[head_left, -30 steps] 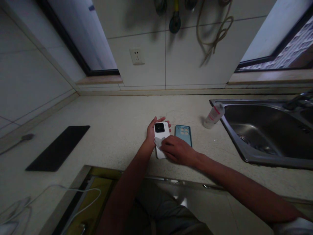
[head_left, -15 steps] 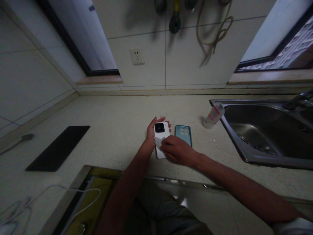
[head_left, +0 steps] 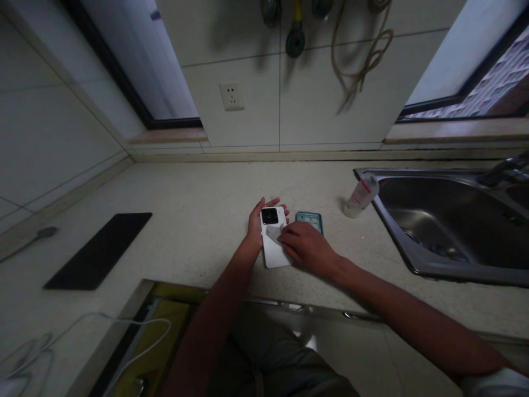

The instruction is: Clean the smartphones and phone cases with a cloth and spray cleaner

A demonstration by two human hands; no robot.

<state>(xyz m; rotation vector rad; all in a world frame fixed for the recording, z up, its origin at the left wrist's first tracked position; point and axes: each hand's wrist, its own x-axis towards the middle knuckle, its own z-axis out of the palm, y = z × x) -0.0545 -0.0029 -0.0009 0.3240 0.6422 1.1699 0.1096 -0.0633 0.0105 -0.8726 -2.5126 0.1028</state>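
Observation:
A white phone (head_left: 273,255) rests back side up in my left hand (head_left: 254,223), its black camera block toward the wall. My left thumb lies along its left edge and the fingertips show past its right edge. My right hand (head_left: 308,242) pinches a small grey cloth (head_left: 274,234), which lies against the phone's back just below the camera. Beside the phone, a teal phone case (head_left: 308,217) lies on the counter, its lower part hidden behind my right hand. A clear bottle (head_left: 361,195) with a pink-and-white label is to the right of the case.
A steel sink (head_left: 407,242) with a tap (head_left: 506,170) is set into the counter (head_left: 198,204) at the right. On the left lie a black mat (head_left: 101,251) and a white cable (head_left: 93,314). A socket (head_left: 232,96) sits on the tiled wall.
My right hand has moved slightly up and right with the cloth across the phone's back, covering more of the teal case. The left hand and phone have stayed in place.

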